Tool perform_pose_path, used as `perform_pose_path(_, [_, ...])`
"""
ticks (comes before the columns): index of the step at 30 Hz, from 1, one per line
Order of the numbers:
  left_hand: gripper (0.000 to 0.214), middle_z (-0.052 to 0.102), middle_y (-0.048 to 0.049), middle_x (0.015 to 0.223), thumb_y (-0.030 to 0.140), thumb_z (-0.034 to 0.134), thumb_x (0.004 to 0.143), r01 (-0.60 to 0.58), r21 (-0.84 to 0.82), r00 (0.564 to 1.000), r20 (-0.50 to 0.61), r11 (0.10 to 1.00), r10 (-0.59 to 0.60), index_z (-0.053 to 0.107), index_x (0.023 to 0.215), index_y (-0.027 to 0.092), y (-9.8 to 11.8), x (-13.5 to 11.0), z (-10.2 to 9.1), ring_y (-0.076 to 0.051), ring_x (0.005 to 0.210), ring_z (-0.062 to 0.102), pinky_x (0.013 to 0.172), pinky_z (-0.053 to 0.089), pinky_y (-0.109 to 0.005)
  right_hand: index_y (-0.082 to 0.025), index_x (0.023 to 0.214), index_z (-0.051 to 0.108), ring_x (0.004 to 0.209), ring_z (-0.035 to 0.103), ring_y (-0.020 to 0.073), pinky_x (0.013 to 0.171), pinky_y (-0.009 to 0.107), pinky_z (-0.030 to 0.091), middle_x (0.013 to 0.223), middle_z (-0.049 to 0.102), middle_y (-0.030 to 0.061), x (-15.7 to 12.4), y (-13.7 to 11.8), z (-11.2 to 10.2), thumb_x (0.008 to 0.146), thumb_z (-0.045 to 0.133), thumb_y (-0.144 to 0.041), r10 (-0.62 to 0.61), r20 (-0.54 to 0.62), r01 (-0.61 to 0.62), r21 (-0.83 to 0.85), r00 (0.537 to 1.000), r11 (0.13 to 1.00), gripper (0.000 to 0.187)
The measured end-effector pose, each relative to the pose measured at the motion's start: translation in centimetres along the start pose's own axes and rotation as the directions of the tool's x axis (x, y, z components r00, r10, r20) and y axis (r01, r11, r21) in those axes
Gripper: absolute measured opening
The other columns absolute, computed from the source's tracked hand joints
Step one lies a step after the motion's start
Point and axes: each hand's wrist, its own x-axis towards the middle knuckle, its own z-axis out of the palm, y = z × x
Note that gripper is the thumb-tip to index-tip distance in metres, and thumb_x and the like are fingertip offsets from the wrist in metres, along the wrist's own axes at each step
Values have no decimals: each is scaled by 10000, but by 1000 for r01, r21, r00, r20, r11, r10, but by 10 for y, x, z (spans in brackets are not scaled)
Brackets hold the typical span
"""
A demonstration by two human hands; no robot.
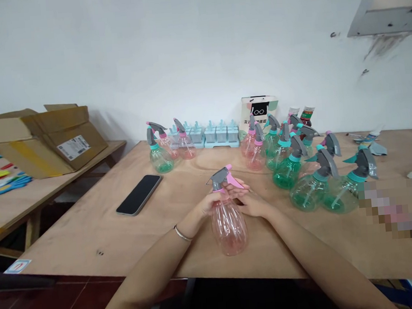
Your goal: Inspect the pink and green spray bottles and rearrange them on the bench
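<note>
A clear pink spray bottle [229,226] with a grey and pink trigger head stands tilted toward me at the table's near middle. My left hand [210,204] is closed round its neck from the left; a thin bracelet sits on that wrist. My right hand [250,202] grips the neck and collar from the right, fingers curled under the pink trigger. Both hands meet at the top of the bottle.
Several green and pink spray bottles [300,175] crowd the right side of the plywood table [91,239]; three more [161,151] stand far left of centre. A black phone [139,194] lies to the left. Blue ice-pop moulds [220,134] line the wall. A cardboard box [44,138] rests on a side bench.
</note>
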Motion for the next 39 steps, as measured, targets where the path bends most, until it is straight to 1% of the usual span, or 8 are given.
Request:
perform_pose_path(4, [207,663,-28,709,232,674,570,-98,79,994,50,992,94,624,757,159,-3,0,3,-171,653,618,618,452,-273,-289,1352,531,1419,357,289,1175,584,179,1507,446,61,0,-1,1,934,478,-522,34,-10,-34,1,999,999,481])
perform_pose_path(7, [192,642,-20,672,242,672,581,-75,98,996,58,992,69,616,748,165,-1,0,9,-157,604,592,593,434,-274,-282,1381,498,1406,377,282,1170,574,214,1497,458,71,0,-1,1,932,492,-503,20,-25,-20,6,999,1000,500])
perform_pose_path(12, [248,635,-27,671,246,633,563,-22,68,995,95,997,16,612,798,170,0,1,14,-203,701,632,734,468,-343,-327,1329,552,1370,424,261,1150,523,299,1486,471,30,-1,2,3,931,506,-474,-36,-67,38,21,997,999,427])
perform_pose_path(17, [206,613,-19,677,230,615,529,-122,37,992,29,992,121,595,725,167,-3,1,11,-183,697,616,753,484,-336,-263,1434,431,1422,347,274,1175,547,231,1519,423,83,1,3,5,913,538,-453,13,-36,-14,-10,999,1000,565])
perform_pose_path(23, [411,686,-97,981,233,621,550,-88,30,994,69,996,85,619,957,174,-4,2,13,-303,1058,619,976,406,-457,-299,1375,511,1372,422,282,1158,535,280,1497,458,43,0,0,1,918,530,-418,-7,-44,7,5,999,1000,473])
perform_pose_path(31, [202,621,-32,681,222,631,539,-110,25,994,30,994,109,626,729,156,0,1,20,-150,631,557,663,434,-287,-242,1448,409,1393,391,286,1150,520,287,1508,435,99,1,-1,2,902,555,-429,57,-20,-57,3,998,998,596])
perform_pose_path(36, [301,691,-67,871,228,616,554,-100,34,995,-7,994,100,625,848,169,2,1,22,-216,838,637,857,454,-350,-281,1411,461,1412,360,271,1169,520,243,1511,437,54,2,3,6,925,517,-441,-29,-53,29,-11,998,1000,515])
perform_pose_path(39, [265,669,-60,794,238,618,536,-82,47,997,12,995,82,615,788,160,1,0,23,-195,757,623,819,466,-343,-278,1410,464,1396,382,274,1156,524,266,1499,453,64,1,2,6,927,511,-457,5,-47,-5,3,999,1000,518])
